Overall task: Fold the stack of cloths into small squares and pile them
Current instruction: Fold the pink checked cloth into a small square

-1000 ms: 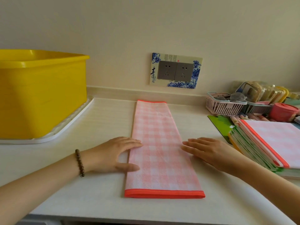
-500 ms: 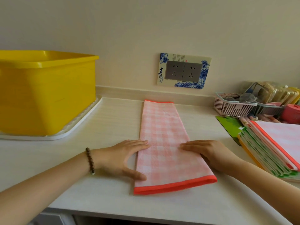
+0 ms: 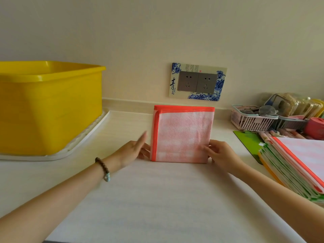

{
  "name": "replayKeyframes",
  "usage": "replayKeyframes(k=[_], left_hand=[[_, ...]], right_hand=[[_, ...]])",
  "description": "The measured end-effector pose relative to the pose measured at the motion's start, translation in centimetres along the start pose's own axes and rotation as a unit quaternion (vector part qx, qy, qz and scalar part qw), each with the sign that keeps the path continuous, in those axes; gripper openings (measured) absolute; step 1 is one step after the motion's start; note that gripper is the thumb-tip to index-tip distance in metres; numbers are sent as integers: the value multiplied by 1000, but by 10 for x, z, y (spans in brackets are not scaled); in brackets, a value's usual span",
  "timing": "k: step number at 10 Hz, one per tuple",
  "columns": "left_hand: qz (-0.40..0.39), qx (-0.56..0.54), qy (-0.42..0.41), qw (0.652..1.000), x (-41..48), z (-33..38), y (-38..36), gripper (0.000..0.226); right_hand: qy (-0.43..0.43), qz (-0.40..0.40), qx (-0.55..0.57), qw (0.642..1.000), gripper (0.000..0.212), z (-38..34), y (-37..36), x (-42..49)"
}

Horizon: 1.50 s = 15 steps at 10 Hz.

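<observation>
A pink checked cloth with an orange hem lies on the white counter, folded over into a squarish shape with the hem along its far and left edges. My left hand is at the cloth's near left corner, its forefinger straight and its lower fingers at the edge. My right hand pinches the near right corner, thumb on top. The stack of flat cloths, pink on top with green and yellow below, sits at the right.
A big yellow tub stands on a white tray at the left. A wall socket plate is behind the cloth. A pink basket and small clutter crowd the back right, with a green mat under the stack.
The long strip has been folded in half away from me, its near hem now lying at the far edge. Both hands moved from its sides to the new near corners.
</observation>
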<state>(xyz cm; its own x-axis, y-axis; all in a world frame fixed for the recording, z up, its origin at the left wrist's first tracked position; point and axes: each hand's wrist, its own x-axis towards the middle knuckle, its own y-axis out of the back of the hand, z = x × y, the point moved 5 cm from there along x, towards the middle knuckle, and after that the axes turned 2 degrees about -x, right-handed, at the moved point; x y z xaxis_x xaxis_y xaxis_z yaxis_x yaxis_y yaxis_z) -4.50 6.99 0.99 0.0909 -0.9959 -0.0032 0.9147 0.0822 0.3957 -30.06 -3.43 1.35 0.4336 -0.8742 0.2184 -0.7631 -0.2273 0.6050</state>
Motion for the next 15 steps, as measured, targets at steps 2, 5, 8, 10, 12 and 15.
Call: replayKeyframes(k=[2,5,8,10,12,15], left_hand=[[55,114,-4,992,14,-6,-5,30],[61,242,39,968,22,0,-5,74],[-20,443,-55,895,29,5,-46,56],[-44,450,-31,891,34,-9,-52,55],[-59,448,-28,892,33,-10,-52,56],[-61,450,-29,890,31,-10,-52,56]], right_hand=[[-59,44,-58,996,17,4,-3,11],[-65,91,-247,963,33,-10,-10,8],[73,-68,-354,930,50,-46,-71,13],[27,-163,-355,920,51,-28,-90,10],[-11,-151,-385,910,60,-14,-68,6],[-65,-155,-393,904,60,20,-30,-2]])
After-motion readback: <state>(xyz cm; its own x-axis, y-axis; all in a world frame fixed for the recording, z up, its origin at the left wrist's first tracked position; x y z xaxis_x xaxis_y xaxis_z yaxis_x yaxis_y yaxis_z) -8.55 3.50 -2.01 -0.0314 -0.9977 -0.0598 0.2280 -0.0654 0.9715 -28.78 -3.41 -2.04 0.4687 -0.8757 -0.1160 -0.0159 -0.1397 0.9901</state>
